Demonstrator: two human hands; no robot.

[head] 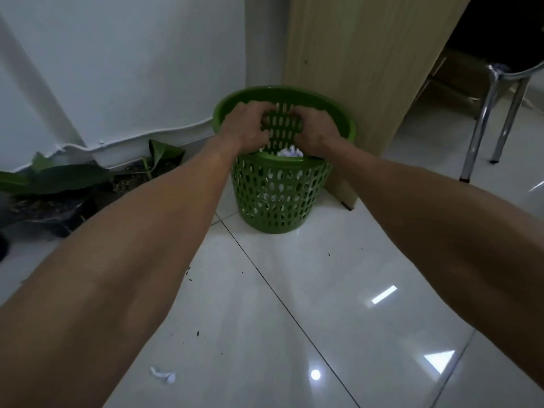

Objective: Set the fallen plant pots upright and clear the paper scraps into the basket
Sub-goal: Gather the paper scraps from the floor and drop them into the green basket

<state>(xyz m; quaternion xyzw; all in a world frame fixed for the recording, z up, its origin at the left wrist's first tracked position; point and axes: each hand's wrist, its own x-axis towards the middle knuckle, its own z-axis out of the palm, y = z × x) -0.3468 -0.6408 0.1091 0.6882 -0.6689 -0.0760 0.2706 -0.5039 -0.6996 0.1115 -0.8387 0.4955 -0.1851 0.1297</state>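
A green perforated basket [282,198] stands on the floor against a wooden panel. Both hands hover over its opening, backs toward me, fingers curled downward. My left hand [244,128] is over the left side of the rim and my right hand [316,131] over the right side. Their palms are hidden, so I cannot see whether they hold anything. White crumpled paper [290,151] lies inside the basket just below the hands. One white paper scrap [162,376] lies on the tiles near my left forearm. Dark plant pots [44,213] with large green leaves [59,178] sit by the wall at left, dimly lit.
A wooden panel [368,83] rises right behind the basket. A metal chair leg [477,134] stands at right. Specks of soil [188,272] dot the glossy white tiles. A white wall [117,69] with a cable along its base runs behind the plants.
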